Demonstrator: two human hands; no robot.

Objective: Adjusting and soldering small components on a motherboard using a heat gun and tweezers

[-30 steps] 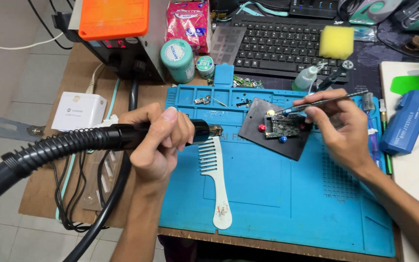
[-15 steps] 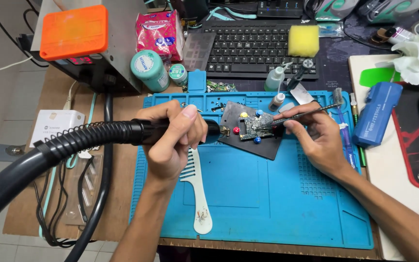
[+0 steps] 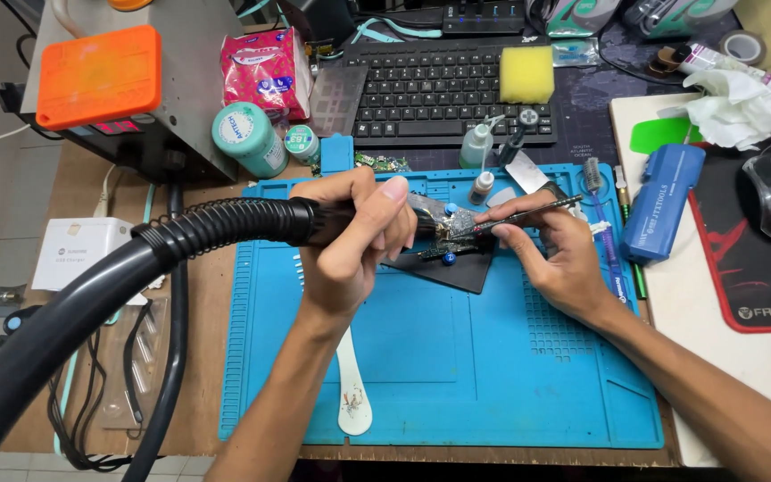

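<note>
— When the view had drawn in closer over the blue work mat (image 3: 421,393), what had changed since a second before?

— The person had leaned in, so the desk filled more of the view. The left hand (image 3: 354,236) was wrapped tight round the handle of the hot-air wand, its thick black hose (image 3: 109,295) sweeping off to the near left. Earlier the nozzle had stood well left of the circuit board (image 3: 446,241); at this moment it sat right at the board's left edge.

— And the other hand?

— The right hand (image 3: 555,259) pinched a pair of tweezers (image 3: 528,212) between thumb and fingers. Their tips had come down from above the board to its top, just beside the nozzle.

— Where was the board itself?

— On a dark pad (image 3: 457,272) at the far middle of the mat, with the keyboard (image 3: 439,85) beyond it. It seemed to lie where it had been.

— What did that suggest?

— Judging by both tools meeting at one spot, heating of a small part on the board looked to be under way, with the tweezers ready at it. Whether they gripped anything could not be told.
</note>
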